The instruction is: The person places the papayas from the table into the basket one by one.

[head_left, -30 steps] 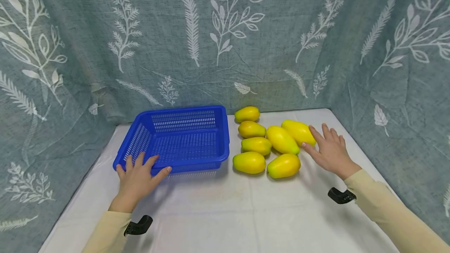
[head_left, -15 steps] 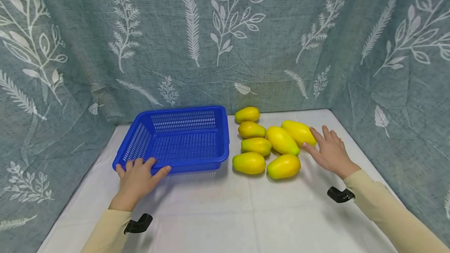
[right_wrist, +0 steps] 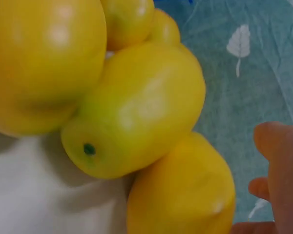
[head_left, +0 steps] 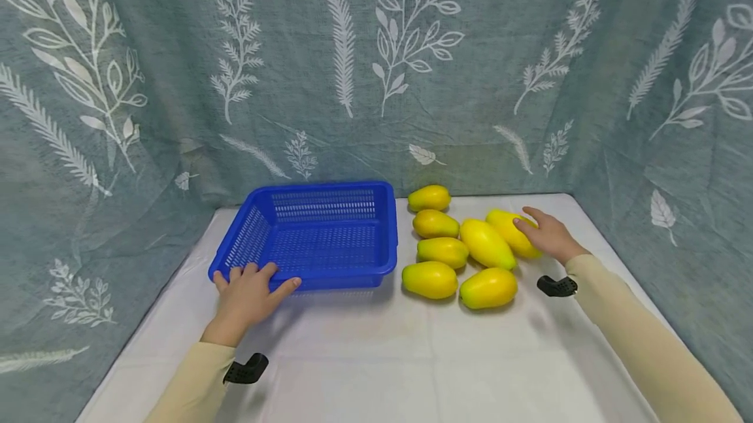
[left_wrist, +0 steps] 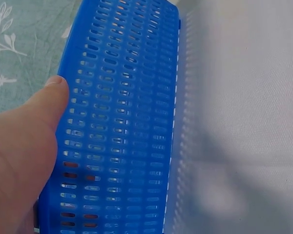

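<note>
A blue plastic basket (head_left: 391, 233) with slotted walls stands at the back left of the table. My left hand (head_left: 244, 302) grips its near rim, fingers bent over the inside and thumb (left_wrist: 53, 100) along the outside. To the right lie several yellow papayas with greenish ends. My right hand (head_left: 550, 236) hovers at the right side of the farthest-right papaya (head_left: 507, 230), partly covering it in the head view. In the right wrist view a gap shows between that papaya (right_wrist: 180, 195) and the hand (right_wrist: 288, 170), whose fingers are loosely bent.
Four-row papaya column aside, a large papaya (head_left: 487, 243) leans close to the farthest-right one, with another papaya (head_left: 488, 288) in front. White cloth (head_left: 365, 357) covers the table. A grey-green leaf-patterned curtain (head_left: 353, 148) hangs behind and at both sides.
My left fingers have bent down over the basket's rim. My right hand has moved forward beside the farthest-right papaya, its fingers less spread. The head view has shifted slightly.
</note>
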The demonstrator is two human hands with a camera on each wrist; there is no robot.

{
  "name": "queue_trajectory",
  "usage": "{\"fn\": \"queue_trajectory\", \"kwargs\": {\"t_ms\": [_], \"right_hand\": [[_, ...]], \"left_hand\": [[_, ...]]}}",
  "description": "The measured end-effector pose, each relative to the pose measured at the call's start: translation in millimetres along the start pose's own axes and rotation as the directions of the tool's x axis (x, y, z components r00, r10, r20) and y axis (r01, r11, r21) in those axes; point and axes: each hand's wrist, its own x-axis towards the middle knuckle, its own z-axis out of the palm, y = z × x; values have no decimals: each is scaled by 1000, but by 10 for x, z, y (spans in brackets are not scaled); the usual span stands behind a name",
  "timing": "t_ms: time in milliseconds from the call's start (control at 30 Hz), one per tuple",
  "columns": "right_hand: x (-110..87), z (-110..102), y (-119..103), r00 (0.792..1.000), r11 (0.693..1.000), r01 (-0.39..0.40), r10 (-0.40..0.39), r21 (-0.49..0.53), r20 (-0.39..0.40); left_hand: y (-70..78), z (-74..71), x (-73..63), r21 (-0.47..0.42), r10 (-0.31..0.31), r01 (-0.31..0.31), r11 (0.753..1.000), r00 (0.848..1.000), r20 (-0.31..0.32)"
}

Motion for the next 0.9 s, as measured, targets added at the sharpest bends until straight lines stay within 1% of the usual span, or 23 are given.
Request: {"fn": "queue_trajectory", "kwargs": {"t_ms": [100,167,300,400,667,900], "right_hand": [[87,2,77,999,999,-34,34,10,36],[136,4,147,997,999,-47,47,-5,54],[176,-2,252,994,996,-87,87,-6,73],[180,-10,290,990,993,-115,113,28,84],[192,-6,290,985,978,-150,135,143,106],[209,-16,248,983,971,-162,143,178,111]], "left_hand": [[21,29,-11,-5,-2,2,1000,1000,5],[38,40,-11,-6,-2,2,1000,1000,13],[67,38,4,-8,4,-4,1000,1000,16],[72,24,19,-4,6,-6,1000,1000,11],[37,-8,19,1,-7,7,1000,1000,6],[7,-14,-9,9,-18,17,1000,1000,11]]}}
